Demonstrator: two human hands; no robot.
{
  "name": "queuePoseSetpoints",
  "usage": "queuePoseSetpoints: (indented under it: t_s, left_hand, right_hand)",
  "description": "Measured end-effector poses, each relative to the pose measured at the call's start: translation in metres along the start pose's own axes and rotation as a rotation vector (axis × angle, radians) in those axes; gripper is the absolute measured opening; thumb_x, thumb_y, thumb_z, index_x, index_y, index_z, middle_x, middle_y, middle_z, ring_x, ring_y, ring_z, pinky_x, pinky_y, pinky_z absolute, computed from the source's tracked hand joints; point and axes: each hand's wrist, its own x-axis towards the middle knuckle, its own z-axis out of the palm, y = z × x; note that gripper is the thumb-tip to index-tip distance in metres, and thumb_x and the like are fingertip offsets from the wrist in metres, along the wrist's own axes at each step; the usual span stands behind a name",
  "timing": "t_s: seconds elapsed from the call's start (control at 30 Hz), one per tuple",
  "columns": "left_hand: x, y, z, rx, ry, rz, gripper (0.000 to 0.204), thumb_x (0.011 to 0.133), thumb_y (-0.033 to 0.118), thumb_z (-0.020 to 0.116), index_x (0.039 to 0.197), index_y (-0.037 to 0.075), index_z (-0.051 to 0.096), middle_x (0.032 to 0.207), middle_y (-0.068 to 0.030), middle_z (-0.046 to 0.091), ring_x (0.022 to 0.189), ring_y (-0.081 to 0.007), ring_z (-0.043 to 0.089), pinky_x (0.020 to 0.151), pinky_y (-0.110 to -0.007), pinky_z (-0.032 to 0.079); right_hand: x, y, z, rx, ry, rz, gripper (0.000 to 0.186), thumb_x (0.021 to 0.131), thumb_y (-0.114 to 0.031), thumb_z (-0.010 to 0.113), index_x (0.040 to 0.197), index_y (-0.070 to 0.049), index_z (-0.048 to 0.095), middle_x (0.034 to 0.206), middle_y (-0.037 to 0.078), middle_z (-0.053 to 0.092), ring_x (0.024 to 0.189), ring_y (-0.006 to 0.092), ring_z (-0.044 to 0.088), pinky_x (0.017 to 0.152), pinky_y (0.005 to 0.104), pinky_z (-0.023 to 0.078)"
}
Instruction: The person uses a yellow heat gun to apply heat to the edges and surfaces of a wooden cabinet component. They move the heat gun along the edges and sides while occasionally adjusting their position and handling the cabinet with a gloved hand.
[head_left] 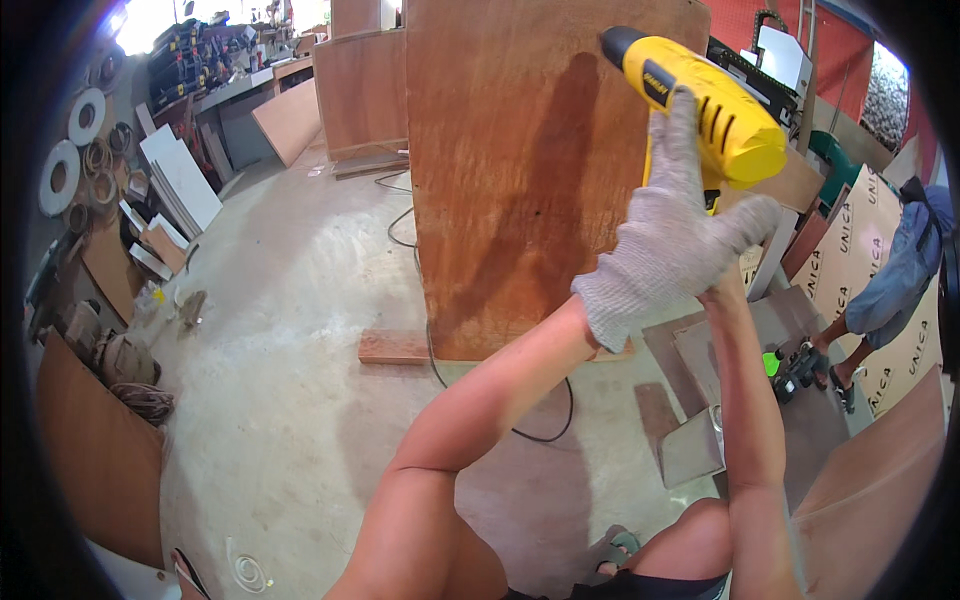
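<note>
A yellow power tool [742, 138] with a black nozzle and side vents is raised in front of the upper part of a large upright brown plywood panel [500, 150]. My left hand [668, 240], in a grey knit glove, is on the tool, its index finger lying along the body and its thumb spread to the right; its other fingers are mostly hidden. My bare right arm reaches up behind that glove, and my right hand is almost wholly hidden there, so its fingers cannot be made out. The tool's nozzle points at the panel.
A wooden block [390, 345] and a black cord [560, 425] lie on the concrete floor [280, 430]. Boards, coils and a cluttered workbench [230, 90] line the left. At right, another person [900, 270] in blue stands among printed boards and leaning sheets.
</note>
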Motion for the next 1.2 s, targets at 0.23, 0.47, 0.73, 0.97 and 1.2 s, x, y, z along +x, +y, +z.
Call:
queuePoseSetpoints:
  t_s: [0.23, 0.47, 0.73, 0.97, 1.2]
  left_hand:
    - [-0.002, 0.002, 0.011, 0.433, 0.012, 0.216, 0.114, 0.074, 0.035, 0.080, 0.154, -0.003, 0.007, 0.149, -0.0420, 0.017, 0.140, -0.0493, 0.029, 0.113, -0.041, 0.031]
    - [-0.026, 0.019, -0.008, -0.444, 0.128, -0.270, 0.109, 0.083, 0.034, 0.076, 0.154, 0.000, 0.001, 0.130, -0.0161, 0.052, 0.117, -0.0213, 0.055, 0.095, -0.032, 0.049]
    - [-0.047, -0.041, -0.012, -0.382, 0.118, -0.525, 0.112, 0.080, 0.044, 0.079, 0.154, 0.002, 0.007, 0.122, -0.0126, 0.055, 0.109, -0.0177, 0.058, 0.090, -0.029, 0.051]
    - [-0.055, -0.069, -0.003, -0.187, -0.041, -0.713, 0.092, 0.081, 0.042, 0.078, 0.148, 0.008, 0.025, 0.126, -0.0093, 0.053, 0.112, -0.0172, 0.058, 0.093, -0.031, 0.052]
    - [-0.047, -0.081, 0.012, -0.226, -0.157, -0.651, 0.093, 0.080, 0.040, 0.079, 0.148, 0.008, 0.025, 0.125, -0.0093, 0.054, 0.113, -0.0179, 0.057, 0.094, -0.032, 0.051]
  right_hand:
    - [-0.001, -0.020, -0.003, -0.071, 0.021, 0.099, 0.032, 0.072, 0.000, 0.069, 0.104, -0.004, 0.063, 0.085, 0.000, 0.063, 0.076, 0.0109, 0.059, 0.065, 0.0284, 0.049]
    - [-0.019, -0.011, 0.003, -0.506, 0.029, 0.165, 0.031, 0.073, -0.001, 0.069, 0.104, -0.003, 0.063, 0.083, 0.001, 0.063, 0.073, 0.0111, 0.059, 0.064, 0.0282, 0.049]
    - [-0.017, 0.001, -0.052, -1.127, -0.074, -0.576, 0.043, 0.062, 0.006, 0.067, 0.105, -0.002, 0.062, 0.090, 0.014, 0.065, 0.083, 0.0319, 0.062, 0.078, 0.0390, 0.048]
    - [-0.031, 0.004, -0.086, -1.317, -0.123, -0.648, 0.043, 0.057, 0.004, 0.067, 0.099, -0.005, 0.061, 0.086, 0.014, 0.062, 0.086, 0.0369, 0.059, 0.077, 0.0426, 0.044]
    - [-0.034, 0.010, -0.111, -1.337, -0.059, -0.639, 0.043, 0.059, 0.004, 0.066, 0.101, -0.005, 0.062, 0.088, 0.014, 0.063, 0.087, 0.0372, 0.059, 0.079, 0.0429, 0.045]
